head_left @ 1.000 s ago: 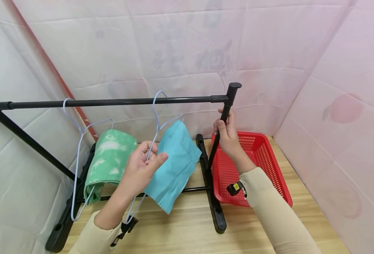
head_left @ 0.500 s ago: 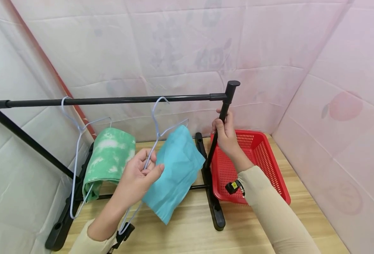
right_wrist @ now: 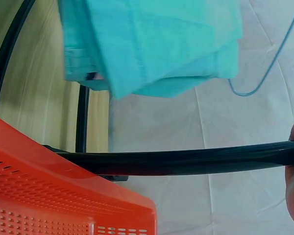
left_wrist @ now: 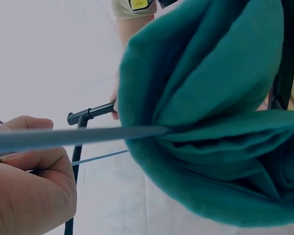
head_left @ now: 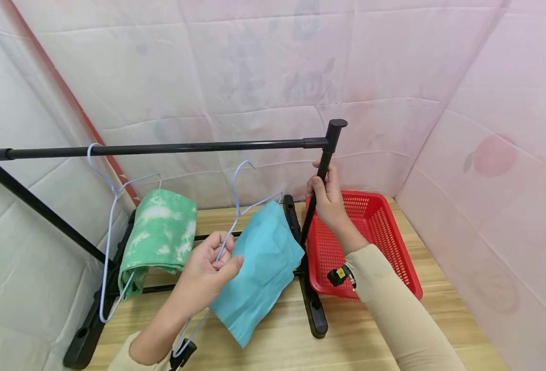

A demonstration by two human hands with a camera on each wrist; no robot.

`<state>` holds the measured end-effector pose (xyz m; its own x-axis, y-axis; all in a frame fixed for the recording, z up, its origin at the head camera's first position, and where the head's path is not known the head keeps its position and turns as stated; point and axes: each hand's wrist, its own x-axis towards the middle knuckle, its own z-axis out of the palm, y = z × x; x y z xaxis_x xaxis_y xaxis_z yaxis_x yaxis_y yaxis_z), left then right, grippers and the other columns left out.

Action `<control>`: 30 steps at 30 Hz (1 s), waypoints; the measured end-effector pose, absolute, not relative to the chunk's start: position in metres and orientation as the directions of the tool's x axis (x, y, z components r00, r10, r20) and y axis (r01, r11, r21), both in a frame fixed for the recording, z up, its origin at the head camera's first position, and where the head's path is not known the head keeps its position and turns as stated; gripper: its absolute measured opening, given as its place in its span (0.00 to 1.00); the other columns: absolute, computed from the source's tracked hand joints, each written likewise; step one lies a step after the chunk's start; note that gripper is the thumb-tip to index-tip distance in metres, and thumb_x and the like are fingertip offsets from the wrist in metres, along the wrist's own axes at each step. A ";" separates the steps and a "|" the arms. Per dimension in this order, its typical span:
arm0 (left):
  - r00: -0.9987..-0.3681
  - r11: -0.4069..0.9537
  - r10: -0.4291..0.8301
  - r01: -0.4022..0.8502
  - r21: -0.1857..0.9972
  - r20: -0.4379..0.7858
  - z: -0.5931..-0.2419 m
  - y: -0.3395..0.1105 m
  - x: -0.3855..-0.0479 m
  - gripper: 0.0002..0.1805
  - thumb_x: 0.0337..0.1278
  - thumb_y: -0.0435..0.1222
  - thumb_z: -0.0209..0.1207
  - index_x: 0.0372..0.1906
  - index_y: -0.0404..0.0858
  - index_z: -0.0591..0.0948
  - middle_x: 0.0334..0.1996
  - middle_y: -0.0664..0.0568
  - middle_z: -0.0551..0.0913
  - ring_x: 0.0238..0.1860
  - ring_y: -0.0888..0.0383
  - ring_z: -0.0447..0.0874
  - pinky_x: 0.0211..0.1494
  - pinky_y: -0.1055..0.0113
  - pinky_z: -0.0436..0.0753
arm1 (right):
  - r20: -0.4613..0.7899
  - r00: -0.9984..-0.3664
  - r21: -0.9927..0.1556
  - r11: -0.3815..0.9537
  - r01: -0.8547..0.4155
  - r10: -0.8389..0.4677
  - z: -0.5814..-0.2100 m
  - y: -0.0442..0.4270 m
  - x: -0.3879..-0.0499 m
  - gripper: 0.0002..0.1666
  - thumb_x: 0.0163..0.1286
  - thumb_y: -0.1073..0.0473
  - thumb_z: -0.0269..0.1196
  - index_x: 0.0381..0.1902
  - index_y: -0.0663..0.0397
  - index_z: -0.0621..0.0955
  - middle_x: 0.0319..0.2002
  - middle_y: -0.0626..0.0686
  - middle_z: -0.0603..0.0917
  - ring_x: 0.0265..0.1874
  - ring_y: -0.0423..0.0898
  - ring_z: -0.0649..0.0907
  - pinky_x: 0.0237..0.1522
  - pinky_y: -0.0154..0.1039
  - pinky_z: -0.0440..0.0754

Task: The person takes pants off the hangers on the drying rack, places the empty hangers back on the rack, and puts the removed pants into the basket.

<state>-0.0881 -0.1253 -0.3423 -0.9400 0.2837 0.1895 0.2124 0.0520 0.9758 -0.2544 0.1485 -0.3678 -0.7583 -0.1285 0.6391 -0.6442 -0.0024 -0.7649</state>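
My left hand grips the wire of a light purple hanger, whose hook stands below the black top bar, apart from it. A folded blue cloth hangs over this hanger, just right of the hand. In the left wrist view the cloth wraps round the wire beyond the left hand. My right hand holds the rack's right upright. Further left, a green and white cloth hangs on a second hanger, hooked on the bar.
A red perforated basket stands on the wooden table, right of the rack's right foot. The left foot is at the table's left side. Pale plastic sheeting surrounds the back and sides.
The left hand has lowered the hanger with the blue cloth; its hook has come off the top bar and dropped below it. The right hand keeps its hold on the upright.
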 end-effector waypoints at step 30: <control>-0.956 0.082 0.202 0.233 0.969 0.213 -0.352 -0.124 -0.098 0.12 0.68 0.33 0.61 0.41 0.32 0.69 0.16 0.57 0.57 0.17 0.66 0.54 0.19 0.71 0.57 | 0.641 -0.685 -0.503 0.486 -0.715 -0.346 -0.397 0.089 -0.129 0.46 0.65 0.46 0.66 0.77 0.46 0.61 0.77 0.58 0.55 0.78 0.62 0.47 0.69 0.73 0.50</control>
<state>-0.0982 -0.1242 -0.3518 -0.9560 0.2019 0.2130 0.2332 0.0820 0.9690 -0.1287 0.0889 -0.3967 -0.6853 -0.3461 0.6408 -0.7152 0.4857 -0.5026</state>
